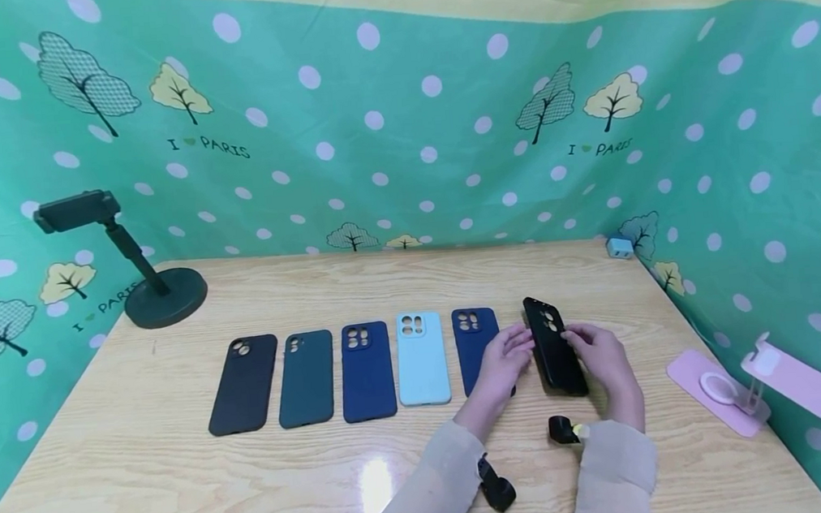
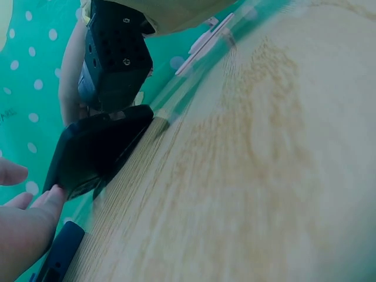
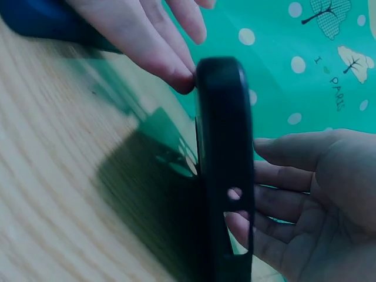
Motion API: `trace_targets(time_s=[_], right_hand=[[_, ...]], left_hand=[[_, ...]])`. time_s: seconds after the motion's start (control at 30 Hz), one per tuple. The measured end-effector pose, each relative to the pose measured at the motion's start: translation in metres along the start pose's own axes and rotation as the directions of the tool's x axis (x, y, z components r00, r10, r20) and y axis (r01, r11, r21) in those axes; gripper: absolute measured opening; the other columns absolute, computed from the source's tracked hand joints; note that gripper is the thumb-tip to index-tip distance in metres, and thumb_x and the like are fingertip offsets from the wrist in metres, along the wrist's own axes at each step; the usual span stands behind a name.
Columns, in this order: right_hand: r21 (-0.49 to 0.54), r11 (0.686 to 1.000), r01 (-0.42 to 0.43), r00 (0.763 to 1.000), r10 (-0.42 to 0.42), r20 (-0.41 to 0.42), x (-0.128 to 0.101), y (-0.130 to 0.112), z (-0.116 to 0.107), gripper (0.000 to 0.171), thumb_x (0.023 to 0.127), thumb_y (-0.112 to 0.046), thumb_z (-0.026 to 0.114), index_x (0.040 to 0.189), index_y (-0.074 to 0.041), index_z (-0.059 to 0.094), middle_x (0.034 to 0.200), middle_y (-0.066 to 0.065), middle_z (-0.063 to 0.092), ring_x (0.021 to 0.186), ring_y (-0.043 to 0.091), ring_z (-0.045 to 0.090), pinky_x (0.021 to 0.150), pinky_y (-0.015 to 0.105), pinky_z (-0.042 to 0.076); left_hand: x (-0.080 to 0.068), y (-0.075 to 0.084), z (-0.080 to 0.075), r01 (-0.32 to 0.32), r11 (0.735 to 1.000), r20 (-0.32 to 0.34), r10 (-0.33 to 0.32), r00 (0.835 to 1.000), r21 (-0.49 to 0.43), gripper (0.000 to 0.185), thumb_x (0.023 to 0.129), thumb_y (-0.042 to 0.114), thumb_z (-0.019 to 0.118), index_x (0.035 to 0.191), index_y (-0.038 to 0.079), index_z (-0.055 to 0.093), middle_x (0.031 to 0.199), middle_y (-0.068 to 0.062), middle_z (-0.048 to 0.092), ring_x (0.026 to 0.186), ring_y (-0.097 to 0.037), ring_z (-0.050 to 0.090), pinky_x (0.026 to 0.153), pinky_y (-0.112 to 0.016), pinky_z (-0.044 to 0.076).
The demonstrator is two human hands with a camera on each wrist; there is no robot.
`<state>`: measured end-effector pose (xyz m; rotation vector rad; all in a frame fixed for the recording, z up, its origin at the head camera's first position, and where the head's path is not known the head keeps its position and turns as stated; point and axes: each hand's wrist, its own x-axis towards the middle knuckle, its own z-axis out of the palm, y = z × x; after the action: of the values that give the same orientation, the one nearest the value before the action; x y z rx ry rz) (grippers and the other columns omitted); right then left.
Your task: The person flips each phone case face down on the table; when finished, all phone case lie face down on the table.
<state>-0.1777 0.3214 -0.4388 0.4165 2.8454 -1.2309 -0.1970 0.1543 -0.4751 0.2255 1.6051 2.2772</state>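
Observation:
A black phone case with camera cutouts stands tilted at the right end of a row of cases. My right hand holds it by its right edge, thumb and fingers on either side in the right wrist view. Fingertips of my left hand touch its opposite edge, nearly straight. Its slotted side faces the right wrist camera, over a dark shadow on the wood. Beneath the left hand lies a navy case, partly covered by that hand.
Leftward in the row lie a light blue case, another navy case, a dark green case and a black case. A phone stand is at back left, a pink stand at right, a blue charger at back right.

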Motion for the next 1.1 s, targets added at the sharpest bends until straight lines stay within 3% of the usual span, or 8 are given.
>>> trace_targets(time_s=[0.23, 0.57, 0.63, 0.8, 0.83, 0.9, 1.1], right_hand=[[0.056, 0.998, -0.002, 0.999, 0.0, 0.034, 0.001, -0.002, 0.0, 0.044, 0.103, -0.018, 0.042, 0.132, 0.014, 0.049, 0.126, 0.031, 0.059, 0.114, 0.038, 0.061, 0.088, 0.033, 0.057], [0.122, 0.993, -0.011, 0.992, -0.004, 0.124, 0.0, -0.01, 0.001, 0.053, 0.104, -0.026, 0.043, 0.137, 0.015, 0.042, 0.133, 0.035, 0.052, 0.123, 0.041, 0.055, 0.099, 0.041, 0.052], [0.144, 0.99, -0.001, 0.992, -0.017, 0.123, 0.003, -0.007, 0.002, 0.055, 0.103, -0.029, 0.045, 0.137, 0.015, 0.043, 0.131, 0.033, 0.055, 0.119, 0.037, 0.059, 0.098, 0.038, 0.053], [0.163, 0.986, -0.027, 0.986, -0.001, 0.169, 0.003, -0.009, 0.002, 0.066, 0.103, -0.04, 0.043, 0.142, 0.014, 0.036, 0.137, 0.034, 0.049, 0.125, 0.038, 0.055, 0.104, 0.04, 0.048], [0.164, 0.986, -0.044, 0.981, 0.012, 0.195, 0.001, -0.011, 0.001, 0.069, 0.103, -0.041, 0.04, 0.144, 0.014, 0.032, 0.142, 0.035, 0.042, 0.131, 0.042, 0.047, 0.108, 0.044, 0.044], [0.169, 0.984, -0.059, 0.976, 0.022, 0.215, 0.001, -0.013, 0.001, 0.074, 0.102, -0.046, 0.041, 0.145, 0.012, 0.03, 0.146, 0.034, 0.039, 0.133, 0.042, 0.045, 0.11, 0.044, 0.042], [0.191, 0.98, -0.061, 0.966, 0.01, 0.258, 0.001, -0.016, 0.002, 0.075, 0.101, -0.048, 0.043, 0.148, 0.009, 0.028, 0.151, 0.03, 0.033, 0.136, 0.039, 0.043, 0.113, 0.044, 0.038]], left_hand=[[0.0, -0.002, 0.001, -0.033, 0.999, 0.01, 0.033, 0.999, 0.005, 0.049, 0.09, -0.01, 0.05, 0.139, -0.011, 0.042, 0.138, -0.027, 0.053, 0.125, -0.034, 0.057, 0.091, -0.02, 0.052], [0.0, -0.001, 0.0, -0.036, 0.999, 0.032, 0.037, 0.999, -0.017, 0.047, 0.092, -0.008, 0.05, 0.138, -0.01, 0.044, 0.139, -0.027, 0.051, 0.127, -0.033, 0.055, 0.101, -0.026, 0.05], [0.0, -0.001, 0.0, -0.037, 0.999, 0.038, 0.037, 0.999, -0.016, 0.046, 0.092, -0.008, 0.05, 0.137, -0.009, 0.046, 0.139, -0.026, 0.051, 0.127, -0.033, 0.055, 0.102, -0.026, 0.049], [0.0, -0.001, 0.0, -0.043, 0.999, 0.051, 0.043, 0.998, 0.001, 0.043, 0.093, -0.007, 0.05, 0.136, -0.008, 0.048, 0.14, -0.025, 0.052, 0.127, -0.031, 0.056, 0.102, -0.026, 0.049], [0.0, -0.001, 0.0, -0.038, 0.999, 0.054, 0.038, 0.998, 0.001, 0.043, 0.093, -0.006, 0.05, 0.136, -0.007, 0.049, 0.14, -0.024, 0.052, 0.127, -0.031, 0.056, 0.102, -0.026, 0.049], [0.0, -0.001, 0.0, -0.031, 1.0, 0.058, 0.031, 0.998, 0.001, 0.043, 0.093, -0.005, 0.05, 0.136, -0.005, 0.049, 0.141, -0.022, 0.052, 0.128, -0.03, 0.055, 0.102, -0.026, 0.049], [0.0, -0.002, 0.0, -0.025, 1.0, 0.074, 0.024, 0.997, 0.006, 0.043, 0.094, -0.002, 0.05, 0.138, -0.003, 0.049, 0.143, -0.02, 0.05, 0.13, -0.028, 0.053, 0.104, -0.027, 0.048]])
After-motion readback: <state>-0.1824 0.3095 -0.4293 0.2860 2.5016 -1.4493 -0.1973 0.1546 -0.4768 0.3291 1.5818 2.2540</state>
